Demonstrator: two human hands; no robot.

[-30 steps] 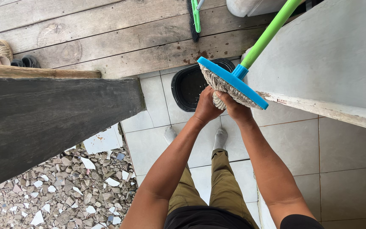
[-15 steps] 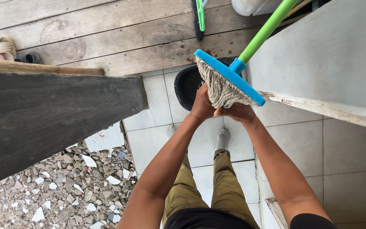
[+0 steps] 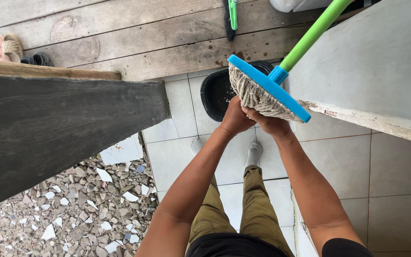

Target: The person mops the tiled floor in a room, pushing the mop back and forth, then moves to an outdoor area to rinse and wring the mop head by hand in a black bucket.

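Both hands — left hand (image 3: 235, 119), right hand (image 3: 269, 124) — clamp the mop strands (image 3: 258, 97) over the black bucket (image 3: 215, 93) ahead; wringing looks underway, not finished.

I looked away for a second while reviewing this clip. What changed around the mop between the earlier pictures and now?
Little changed. Both hands, left hand and right hand, stayed clamped on the mop strands, shifting their grip slightly; half a second ago the strands hung in a longer bunch, now they are gathered tighter under the blue mop head. Nothing was let go. The black bucket stayed on the tiles below.
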